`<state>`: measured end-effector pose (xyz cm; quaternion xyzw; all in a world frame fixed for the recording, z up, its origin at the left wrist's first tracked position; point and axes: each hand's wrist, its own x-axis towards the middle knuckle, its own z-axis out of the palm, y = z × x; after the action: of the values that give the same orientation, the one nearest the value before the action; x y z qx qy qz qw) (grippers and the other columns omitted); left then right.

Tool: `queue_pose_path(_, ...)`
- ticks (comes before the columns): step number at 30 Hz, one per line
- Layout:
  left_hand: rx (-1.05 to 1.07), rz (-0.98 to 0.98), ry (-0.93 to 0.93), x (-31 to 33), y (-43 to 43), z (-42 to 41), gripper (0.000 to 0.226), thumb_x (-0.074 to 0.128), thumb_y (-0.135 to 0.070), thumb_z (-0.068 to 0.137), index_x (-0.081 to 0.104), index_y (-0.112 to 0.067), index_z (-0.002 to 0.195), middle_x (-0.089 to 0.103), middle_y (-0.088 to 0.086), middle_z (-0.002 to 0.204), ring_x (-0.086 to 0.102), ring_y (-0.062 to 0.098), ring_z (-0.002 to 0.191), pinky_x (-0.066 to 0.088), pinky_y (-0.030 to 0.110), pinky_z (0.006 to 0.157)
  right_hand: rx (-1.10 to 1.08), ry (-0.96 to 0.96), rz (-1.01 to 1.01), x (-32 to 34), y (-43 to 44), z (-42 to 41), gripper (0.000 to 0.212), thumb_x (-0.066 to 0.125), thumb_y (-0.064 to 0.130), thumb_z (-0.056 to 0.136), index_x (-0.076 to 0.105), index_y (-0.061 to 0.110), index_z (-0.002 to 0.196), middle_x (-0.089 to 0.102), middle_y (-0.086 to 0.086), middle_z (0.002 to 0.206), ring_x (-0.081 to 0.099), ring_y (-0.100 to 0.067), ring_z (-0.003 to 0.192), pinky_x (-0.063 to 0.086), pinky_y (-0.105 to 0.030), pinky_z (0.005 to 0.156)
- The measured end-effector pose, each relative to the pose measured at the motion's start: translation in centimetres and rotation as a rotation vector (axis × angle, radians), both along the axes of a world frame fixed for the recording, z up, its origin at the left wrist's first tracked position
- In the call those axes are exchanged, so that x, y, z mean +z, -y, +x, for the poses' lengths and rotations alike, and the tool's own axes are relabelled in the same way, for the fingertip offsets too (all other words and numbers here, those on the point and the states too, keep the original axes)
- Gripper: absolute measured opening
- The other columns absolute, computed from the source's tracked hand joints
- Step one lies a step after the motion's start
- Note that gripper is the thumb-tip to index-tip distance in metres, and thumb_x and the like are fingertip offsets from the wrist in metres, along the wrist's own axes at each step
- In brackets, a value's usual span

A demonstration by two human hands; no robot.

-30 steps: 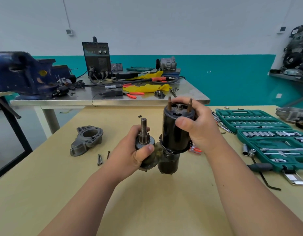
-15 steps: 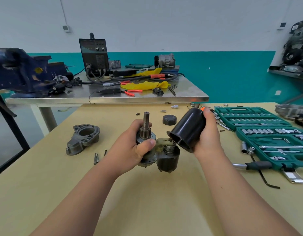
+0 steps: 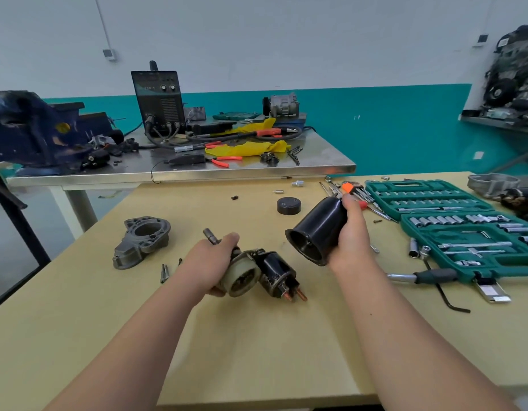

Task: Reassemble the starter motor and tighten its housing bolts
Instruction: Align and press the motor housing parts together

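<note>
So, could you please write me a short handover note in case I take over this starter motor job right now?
Left hand: grips the gear and solenoid unit at its shaft end.
Right hand: holds the black housing can, open end facing the left hand, apart from the unit.
On the table: black end cap, grey nose casting, loose bolts, and the ratchet beside the socket set.
Done: nothing joined yet.
Left: fit can, cap and casting, then tighten the bolts.
</note>
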<state>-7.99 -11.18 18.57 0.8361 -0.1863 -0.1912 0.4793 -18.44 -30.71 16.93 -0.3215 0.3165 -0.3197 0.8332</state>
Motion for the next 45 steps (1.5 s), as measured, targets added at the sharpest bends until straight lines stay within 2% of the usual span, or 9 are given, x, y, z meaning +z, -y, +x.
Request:
queue_pose_path(6,-0.134,0.799,0.623,2.4,-2.2,0.4,0.057,0.039,-0.065,0.087,0.058,-0.014,0.069,0.063,-0.005,0.046,0.061,0.014,0.043,0.043,0.023,0.049,0.055,0.000,-0.038,-0.3,-0.2,0.4,0.048,0.072,0.062,0.064,0.058,0.026,0.093,0.072,-0.004,0.065,0.067,-0.031,0.084,0.054,-0.044,0.051)
queue_pose_path(9,-0.255,0.718,0.950,4.1,-0.3,0.1,0.043,0.050,-0.061,0.083,0.055,-0.019,0.077,0.061,-0.006,0.074,0.058,0.012,0.066,0.037,0.023,0.049,0.062,-0.028,-0.047,-0.5,-0.3,0.4,0.048,0.072,0.063,0.062,0.060,0.026,0.091,0.074,-0.007,0.074,0.067,-0.031,0.084,0.055,-0.044,0.053)
queue_pose_path(11,-0.591,0.549,0.736,4.7,1.9,-0.3,0.049,0.064,-0.059,0.073,0.054,-0.029,0.111,0.060,-0.009,0.107,0.057,0.013,0.096,0.047,0.028,0.072,0.064,-0.040,-0.052,-0.5,-0.5,0.4,0.050,0.072,0.064,0.061,0.061,0.026,0.091,0.072,-0.008,0.082,0.067,-0.031,0.085,0.055,-0.044,0.053)
queue_pose_path(14,-0.850,0.734,0.460,4.2,4.8,-0.5,0.092,0.079,-0.052,0.062,0.034,-0.033,0.140,0.047,-0.010,0.138,0.049,0.020,0.122,0.043,0.041,0.100,0.057,-0.037,-0.079,-0.6,-0.6,0.3,0.053,0.071,0.064,0.061,0.064,0.026,0.096,0.072,-0.009,0.093,0.068,-0.031,0.087,0.056,-0.043,0.059)
queue_pose_path(18,-0.866,0.926,0.496,2.8,6.9,0.0,0.071,0.081,-0.059,0.052,0.056,-0.031,0.112,0.063,-0.007,0.103,0.062,0.018,0.088,0.055,0.040,0.079,0.006,-0.007,-0.123,-0.1,0.1,0.1,0.048,0.071,0.059,0.064,0.066,0.026,0.099,0.072,-0.008,0.095,0.070,-0.028,0.084,0.057,-0.041,0.059)
queue_pose_path(22,-0.709,0.731,0.632,2.9,6.1,1.3,0.051,0.071,-0.063,0.055,0.055,-0.026,0.086,0.060,-0.004,0.085,0.057,0.013,0.076,0.048,0.030,0.062,-0.010,0.057,-0.117,-0.2,0.9,-0.3,0.046,0.071,0.060,0.063,0.068,0.028,0.095,0.075,-0.003,0.077,0.073,-0.024,0.069,0.056,-0.040,0.056)
queue_pose_path(32,0.064,-0.169,0.561,4.8,2.0,0.1,0.048,0.071,-0.065,0.057,0.048,-0.034,0.086,0.059,-0.016,0.081,0.055,-0.001,0.071,0.038,0.021,0.053,0.039,0.159,-0.169,0.4,-0.2,-0.4,0.041,0.071,0.060,0.059,0.070,0.030,0.087,0.075,-0.003,0.076,0.073,-0.024,0.069,0.056,-0.043,0.057)
queue_pose_path(39,0.177,-0.272,0.481,2.9,0.7,-0.7,0.054,0.065,-0.062,0.067,0.045,-0.027,0.103,0.057,-0.015,0.087,0.054,-0.001,0.076,0.035,0.022,0.053,-0.032,0.128,-0.724,3.1,-3.6,0.2,0.030,0.067,0.051,0.059,0.068,0.041,0.087,0.068,0.001,0.095,0.064,-0.028,0.097,0.057,-0.051,0.076)
queue_pose_path(45,0.193,-0.341,0.415,2.5,-1.3,0.3,0.056,0.044,-0.074,0.069,0.044,-0.026,0.099,0.058,-0.006,0.087,0.057,0.010,0.076,0.038,0.031,0.055,-0.065,0.142,-0.992,5.0,-6.5,2.0,0.034,0.064,0.050,0.063,0.063,0.038,0.095,0.063,0.024,0.084,0.059,0.006,0.078,0.046,-0.008,0.058)
